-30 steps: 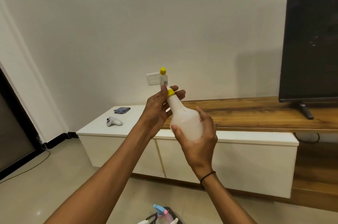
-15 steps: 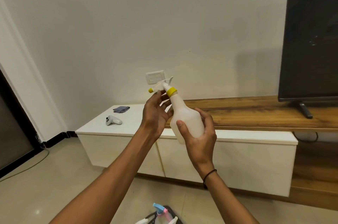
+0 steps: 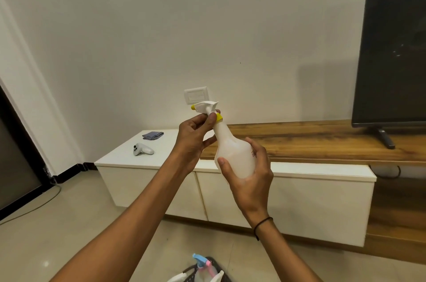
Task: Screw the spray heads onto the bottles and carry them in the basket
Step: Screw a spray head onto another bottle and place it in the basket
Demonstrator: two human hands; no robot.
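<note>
I hold a white spray bottle (image 3: pixel 235 153) tilted in front of me at chest height. My right hand (image 3: pixel 250 174) grips its rounded body from below. On the bottle's neck sits a white spray head (image 3: pixel 205 105) with a yellow nozzle tip and yellow collar, nozzle pointing left. My left hand (image 3: pixel 193 138) pinches the neck at the yellow collar with thumb and fingertips. At the bottom edge a dark basket (image 3: pixel 202 271) stands on the floor with other spray bottles in it, one with a blue and pink head.
A low white cabinet (image 3: pixel 288 198) stands ahead against the wall, carrying a white controller (image 3: pixel 143 149) and a folded grey cloth (image 3: pixel 152 135). A wooden shelf top (image 3: pixel 311 141) bears a television (image 3: pixel 391 46) at right. Beige tiled floor lies below, a dark doorway at left.
The spray head turned from nozzle-up to nozzle-left on the neck under my left fingers. The bottle tilted and shifted slightly; my right hand kept its grip.
</note>
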